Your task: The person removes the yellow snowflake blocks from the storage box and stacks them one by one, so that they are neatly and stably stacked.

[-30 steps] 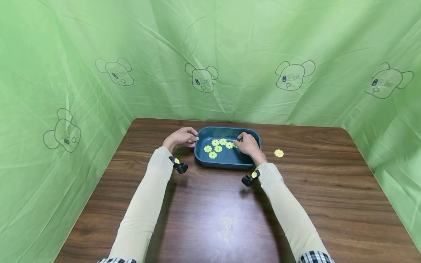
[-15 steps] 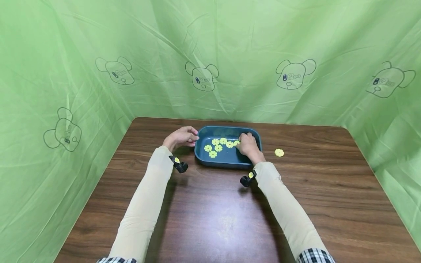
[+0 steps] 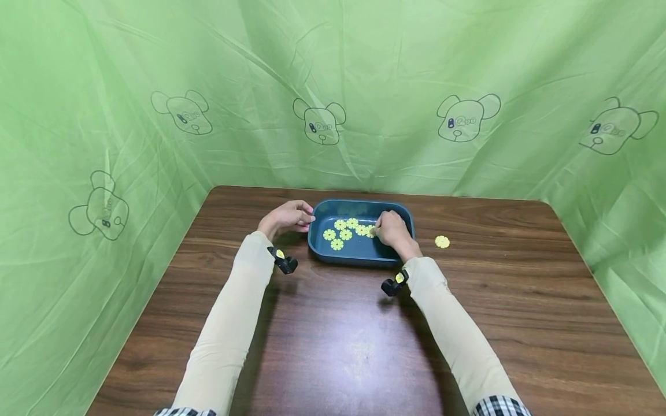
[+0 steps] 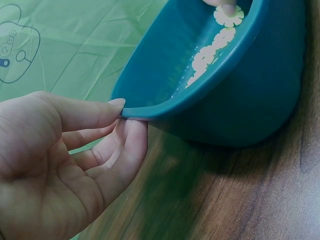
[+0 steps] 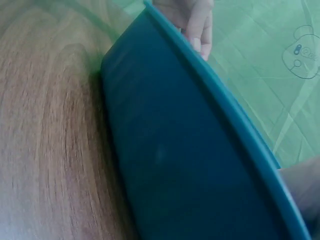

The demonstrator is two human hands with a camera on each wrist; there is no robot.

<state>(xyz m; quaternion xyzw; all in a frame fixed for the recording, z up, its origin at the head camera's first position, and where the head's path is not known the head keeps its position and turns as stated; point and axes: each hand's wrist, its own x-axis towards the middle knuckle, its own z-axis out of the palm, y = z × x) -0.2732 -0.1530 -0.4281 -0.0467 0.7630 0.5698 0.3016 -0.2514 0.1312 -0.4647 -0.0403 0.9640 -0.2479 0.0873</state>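
A dark blue-green plastic basin (image 3: 356, 259) stands near the table's back edge. My left hand (image 3: 289, 218) pinches its left rim between thumb and fingers, plainest in the left wrist view. Several yellow flower-shaped discs (image 3: 346, 234) lie on the basin's floor. Inside the right half is my right hand (image 3: 393, 229), fingers bent down and holding one yellow flower-shaped disc (image 4: 227, 19) by its edge; most of the grip is hidden. The basin's outer wall (image 5: 170, 140) fills much of the right wrist view and covers most of that hand.
One more yellow flower-shaped disc (image 3: 442, 241) lies on the brown wooden table (image 3: 510, 289), right of the basin. A green cloth (image 3: 385, 156) with printed bear heads hangs behind the table and along its sides.
My right hand has shifted slightly within the basin. The disc at its fingers has moved a little left and nearer. My left hand stays at the rim.
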